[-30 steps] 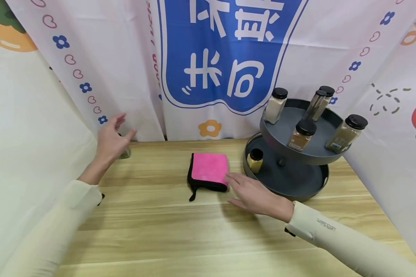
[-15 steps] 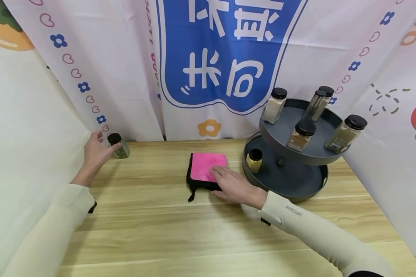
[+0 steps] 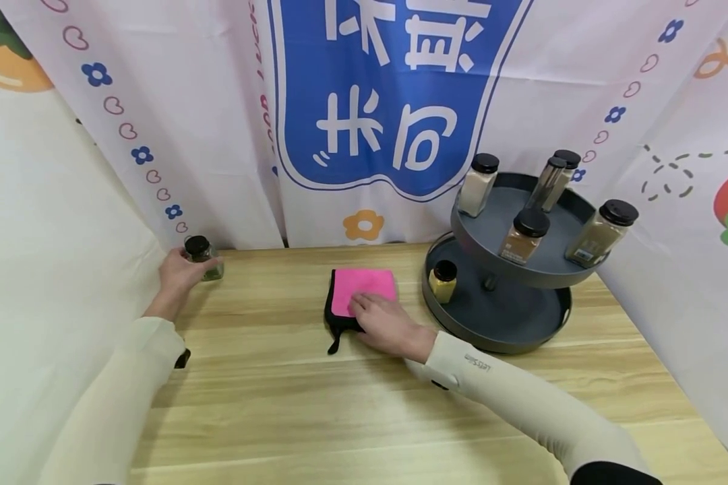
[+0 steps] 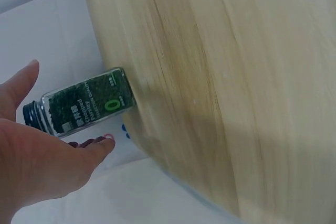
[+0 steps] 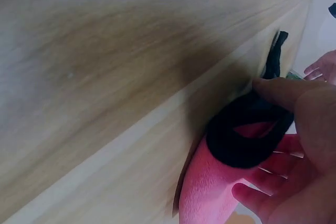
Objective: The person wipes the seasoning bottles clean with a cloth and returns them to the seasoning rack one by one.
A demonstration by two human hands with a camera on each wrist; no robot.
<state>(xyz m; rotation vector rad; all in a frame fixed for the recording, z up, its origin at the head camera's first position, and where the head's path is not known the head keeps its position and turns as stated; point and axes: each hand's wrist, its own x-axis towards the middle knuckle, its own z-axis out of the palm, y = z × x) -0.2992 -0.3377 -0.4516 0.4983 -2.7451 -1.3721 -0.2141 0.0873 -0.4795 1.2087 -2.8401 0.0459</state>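
Note:
At the table's back left, my left hand (image 3: 178, 275) is around a small glass jar (image 4: 86, 100) of dried green herbs with a black lid. In the left wrist view the thumb stands apart from the jar on one side, and the fingers reach along the other. The jar is upright on the table. My right hand (image 3: 383, 325) is on a folded pink cloth (image 3: 364, 281) with black trim and a hanging loop (image 3: 334, 343). Its fingers lie over the pink top while the thumb (image 5: 278, 90) is at the black edge, pinching the cloth between them.
A dark grey two-tier round rack (image 3: 497, 320) stands on the right. Several black-lidded spice jars are on its upper tier, and a yellow jar (image 3: 443, 281) is on the lower one. A printed curtain (image 3: 230, 135) hangs along the table's back edge.
My left hand first drew back from the herb jar, then came in around it. My right hand moved left from beside the cloth onto it.

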